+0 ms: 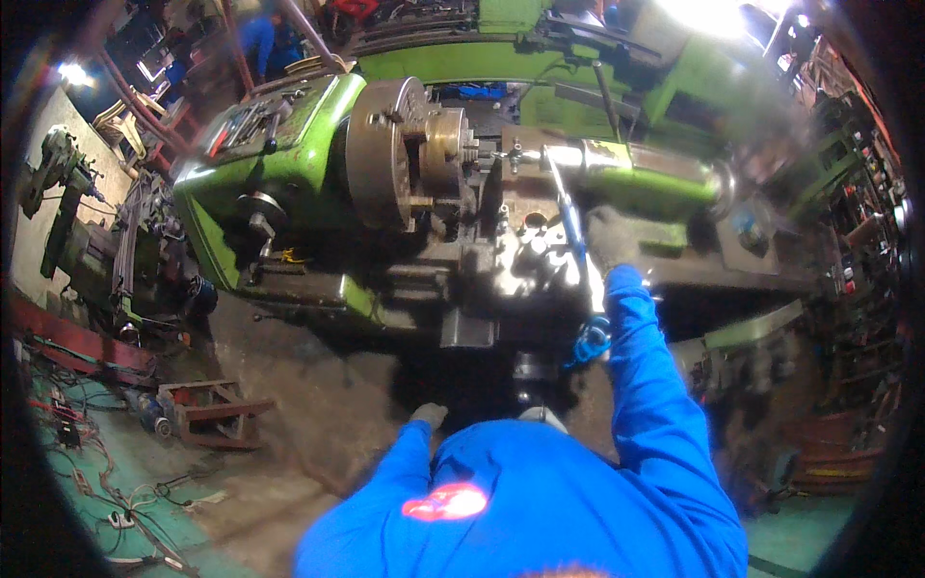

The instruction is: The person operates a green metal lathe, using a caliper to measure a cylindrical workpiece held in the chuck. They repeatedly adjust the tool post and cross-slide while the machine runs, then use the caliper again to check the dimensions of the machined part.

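A green lathe (289,178) stretches across in front of me, with a large round steel chuck (376,159) at left and a green tailstock (655,178) at right. My right arm reaches forward to the tailstock. At its end my right hand (607,234), seemingly in a grey glove, is by the tailstock's base; its fingers are blurred. Just left of it stands a long, thin bright bar (570,217) with a blue part; whether I touch it is unclear. My left hand (431,414), also greyish, hangs low near my body, away from the lathe, its fingers indistinct.
Hand tools (255,125) lie on top of the headstock. A blue coil (592,339) hangs below the bar. On the floor at left are a rusty metal frame (217,409) and loose cables (125,501). Racks of parts (858,231) line the right side.
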The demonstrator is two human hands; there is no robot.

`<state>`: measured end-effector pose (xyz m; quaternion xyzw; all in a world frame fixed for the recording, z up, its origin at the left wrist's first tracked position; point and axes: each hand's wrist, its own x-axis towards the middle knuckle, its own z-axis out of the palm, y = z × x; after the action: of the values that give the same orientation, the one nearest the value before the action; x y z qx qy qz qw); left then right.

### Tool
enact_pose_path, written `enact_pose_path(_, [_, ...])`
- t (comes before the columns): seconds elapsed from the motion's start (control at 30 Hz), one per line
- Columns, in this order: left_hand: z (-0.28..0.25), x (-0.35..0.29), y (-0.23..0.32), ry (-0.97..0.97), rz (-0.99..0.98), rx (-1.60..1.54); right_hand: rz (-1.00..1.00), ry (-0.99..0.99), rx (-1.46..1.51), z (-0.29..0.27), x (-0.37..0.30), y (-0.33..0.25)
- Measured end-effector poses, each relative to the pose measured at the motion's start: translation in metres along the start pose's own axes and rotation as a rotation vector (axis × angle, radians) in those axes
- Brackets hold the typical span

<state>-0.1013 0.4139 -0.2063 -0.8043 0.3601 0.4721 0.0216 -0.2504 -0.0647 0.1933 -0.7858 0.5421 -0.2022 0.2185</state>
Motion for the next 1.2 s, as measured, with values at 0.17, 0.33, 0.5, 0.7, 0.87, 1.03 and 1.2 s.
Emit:
enact_pose_path(0.17, [-0.005,-0.008,0.001,-0.021,0.081,0.095,0.018,0.02,0.009,-0.009,-0.01,-0.017])
enact_pose_path(0.33, [0.003,0.0,-0.004,-0.032,0.068,0.086,0.047,0.001,0.006,-0.012,-0.011,-0.019])
enact_pose_path(0.5, [0.007,0.015,-0.013,-0.04,0.108,0.154,0.028,-0.001,-0.005,-0.009,-0.007,-0.013])
enact_pose_path(0.7, [0.01,0.018,-0.01,-0.016,0.117,0.097,0.048,-0.009,0.003,-0.008,-0.008,-0.015])
enact_pose_path(0.87, [0.021,0.032,-0.019,-0.017,0.107,0.14,0.044,-0.032,0.0,-0.007,-0.005,-0.011])
enact_pose_path(1.03, [-0.001,0.013,0.006,-0.079,0.186,0.353,0.017,-0.024,-0.051,-0.003,-0.002,-0.007])
enact_pose_path(1.2, [0.007,0.013,0.004,-0.047,0.125,0.233,-0.042,0.079,0.013,-0.001,-0.006,-0.005])
